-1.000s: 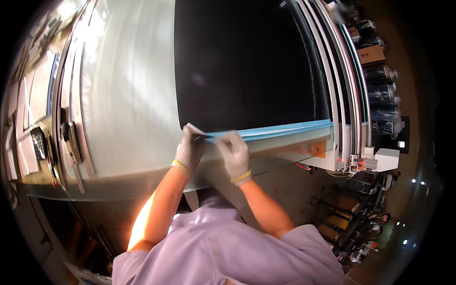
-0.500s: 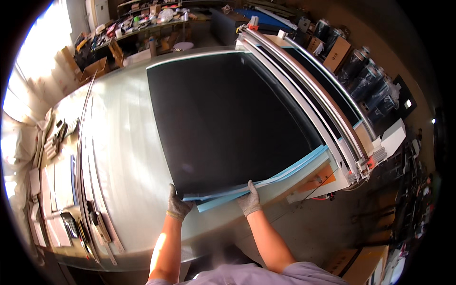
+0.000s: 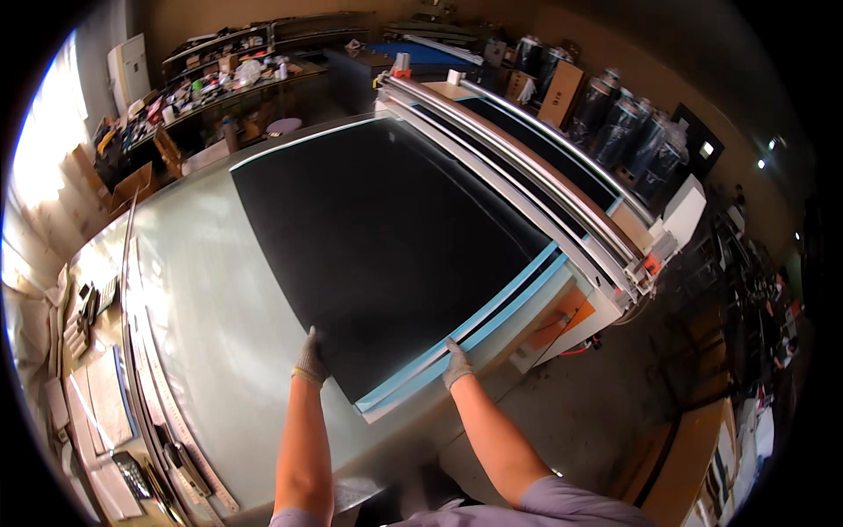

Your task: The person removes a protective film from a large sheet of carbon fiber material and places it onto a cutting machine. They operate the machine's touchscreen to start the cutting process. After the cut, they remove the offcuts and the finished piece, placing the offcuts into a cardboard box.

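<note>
A large black sheet (image 3: 378, 255) lies on the pale, glossy table (image 3: 202, 290). Pale blue strips (image 3: 500, 312) run along its near edge. My left hand (image 3: 310, 360), in a grey knit glove, grips the sheet's left edge near its close corner. Its thumb points forward and the other fingers are mostly hidden. At the blue-stripped near edge, my right hand (image 3: 457, 364), gloved alike, is closed with the thumb on top. The fingers below are out of sight.
A long roller machine (image 3: 518, 149) with metal bars spans the table's right side. Metal rulers (image 3: 167, 386) and a utility knife (image 3: 186, 465) lie at the left. Behind stands a cluttered workbench (image 3: 219, 92). Plastic-wrapped rolls (image 3: 619, 123) stand at the far right.
The near edge of the sheet now lies straighter, its blue strips spread apart and parallel. My left hand has shifted up along the left edge. The whole view has turned somewhat.
</note>
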The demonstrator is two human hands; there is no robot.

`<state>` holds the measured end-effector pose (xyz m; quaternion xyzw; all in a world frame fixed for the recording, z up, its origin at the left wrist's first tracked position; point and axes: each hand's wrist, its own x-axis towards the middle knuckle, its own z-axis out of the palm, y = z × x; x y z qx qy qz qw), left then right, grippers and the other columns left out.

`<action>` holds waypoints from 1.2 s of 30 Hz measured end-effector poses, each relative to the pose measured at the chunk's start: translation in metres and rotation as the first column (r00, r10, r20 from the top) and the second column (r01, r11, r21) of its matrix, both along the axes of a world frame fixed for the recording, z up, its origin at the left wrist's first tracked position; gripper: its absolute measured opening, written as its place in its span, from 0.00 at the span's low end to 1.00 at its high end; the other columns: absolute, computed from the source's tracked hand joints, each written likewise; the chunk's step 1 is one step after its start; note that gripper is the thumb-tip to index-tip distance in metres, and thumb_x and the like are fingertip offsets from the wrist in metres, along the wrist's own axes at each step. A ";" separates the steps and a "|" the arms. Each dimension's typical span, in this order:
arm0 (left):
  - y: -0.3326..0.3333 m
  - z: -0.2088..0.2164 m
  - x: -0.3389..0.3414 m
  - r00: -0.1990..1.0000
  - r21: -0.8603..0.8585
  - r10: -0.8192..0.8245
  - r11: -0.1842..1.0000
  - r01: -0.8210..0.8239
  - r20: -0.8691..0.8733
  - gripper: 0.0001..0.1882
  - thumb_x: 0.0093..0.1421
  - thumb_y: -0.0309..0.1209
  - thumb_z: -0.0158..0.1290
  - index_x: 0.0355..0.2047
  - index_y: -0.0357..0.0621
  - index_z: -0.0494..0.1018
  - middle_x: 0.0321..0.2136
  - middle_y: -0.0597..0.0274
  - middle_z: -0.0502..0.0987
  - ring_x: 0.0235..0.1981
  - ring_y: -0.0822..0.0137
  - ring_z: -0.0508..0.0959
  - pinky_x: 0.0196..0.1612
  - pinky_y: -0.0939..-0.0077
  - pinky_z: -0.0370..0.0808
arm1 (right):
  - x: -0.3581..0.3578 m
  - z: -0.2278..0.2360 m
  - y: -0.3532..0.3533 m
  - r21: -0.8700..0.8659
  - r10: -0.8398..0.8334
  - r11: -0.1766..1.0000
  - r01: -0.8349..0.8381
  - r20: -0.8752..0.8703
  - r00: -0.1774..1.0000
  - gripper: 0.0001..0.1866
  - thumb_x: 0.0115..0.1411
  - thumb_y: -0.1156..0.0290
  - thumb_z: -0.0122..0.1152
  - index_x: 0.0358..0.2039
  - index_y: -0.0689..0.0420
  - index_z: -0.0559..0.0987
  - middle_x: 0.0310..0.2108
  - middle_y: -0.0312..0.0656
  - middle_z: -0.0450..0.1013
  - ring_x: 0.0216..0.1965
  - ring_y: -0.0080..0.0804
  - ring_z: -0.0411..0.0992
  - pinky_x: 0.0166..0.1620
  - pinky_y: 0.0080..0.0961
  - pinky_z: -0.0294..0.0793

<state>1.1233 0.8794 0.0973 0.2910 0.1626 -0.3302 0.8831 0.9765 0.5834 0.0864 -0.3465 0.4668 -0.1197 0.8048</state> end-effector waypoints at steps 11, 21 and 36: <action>-0.004 0.042 -0.068 0.954 0.547 0.127 0.795 -0.262 0.273 0.17 0.60 0.30 0.59 0.42 0.26 0.73 0.35 0.52 0.79 0.33 0.62 0.79 0.41 0.69 0.77 | -0.039 0.010 0.010 -0.569 -0.279 0.819 0.081 -0.270 0.922 0.20 0.54 0.67 0.69 0.39 0.72 0.78 0.39 0.53 0.78 0.38 0.39 0.76 0.46 0.36 0.72; -0.053 0.051 -0.256 0.921 0.482 0.283 0.789 -0.381 0.266 0.21 0.61 0.32 0.56 0.47 0.23 0.70 0.38 0.49 0.78 0.34 0.62 0.79 0.39 0.68 0.77 | -0.086 0.027 -0.077 -0.659 0.149 0.598 -0.457 -0.469 0.871 0.24 0.51 0.60 0.69 0.28 0.73 0.76 0.25 0.54 0.74 0.30 0.39 0.74 0.37 0.39 0.71; -0.138 -0.007 -0.175 0.715 0.429 0.695 0.624 -0.653 0.079 0.15 0.68 0.41 0.46 0.28 0.45 0.70 0.24 0.70 0.69 0.26 0.71 0.69 0.31 0.71 0.71 | -0.135 -0.022 -0.204 -0.142 0.526 0.846 -0.513 0.077 0.847 0.11 0.56 0.77 0.63 0.41 0.65 0.79 0.35 0.42 0.77 0.38 0.32 0.75 0.43 0.29 0.75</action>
